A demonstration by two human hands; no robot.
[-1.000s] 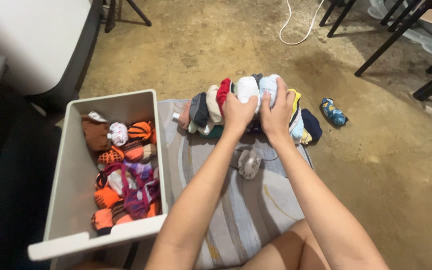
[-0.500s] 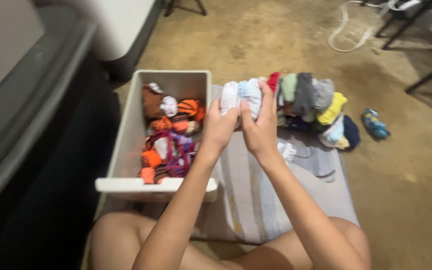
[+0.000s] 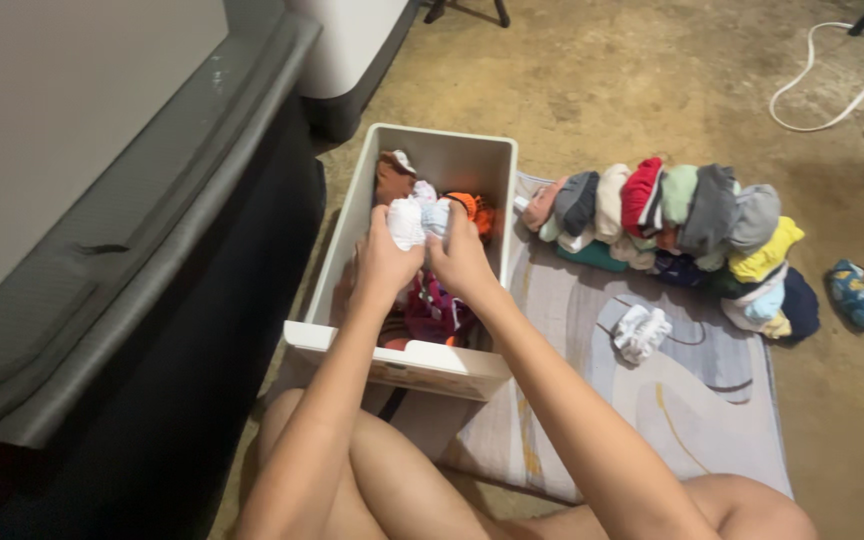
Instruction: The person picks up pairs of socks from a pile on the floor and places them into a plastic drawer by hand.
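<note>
Both hands (image 3: 422, 262) hide much of the bin's (image 3: 347, 235) contents.

Dim, warm indoor light falls evenly from above, leaving the area left of the hands (image 3: 422, 265) in deep shadow, with slight motion softness throughout.

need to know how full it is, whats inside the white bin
The white bin holds rolled cloth bundles: brown, orange and purple ones. Both hands, left and right, hold white and pale blue rolls over them. The hands and arms cover the middle; the bottom is hidden.
</note>
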